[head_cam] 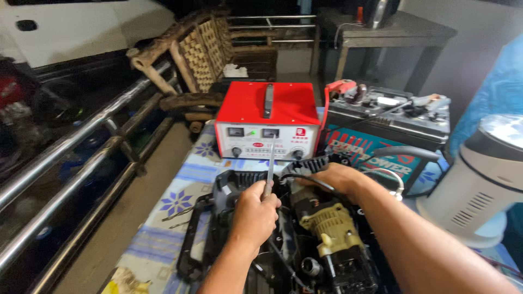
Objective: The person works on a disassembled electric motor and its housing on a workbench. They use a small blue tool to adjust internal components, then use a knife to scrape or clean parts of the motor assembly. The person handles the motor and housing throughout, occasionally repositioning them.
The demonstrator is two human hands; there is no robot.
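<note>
Left hand grip closed round thin grey metal rod, held upright over opened black-and-yellow power tool on patterned cloth surface. Right hand grip wrapped on tool's black ribbed top end. Red box-shaped charger stands just behind.

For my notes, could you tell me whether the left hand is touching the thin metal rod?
Touching: the head view shows the left hand closed in a fist around the rod, which rises from between its fingers.
</note>
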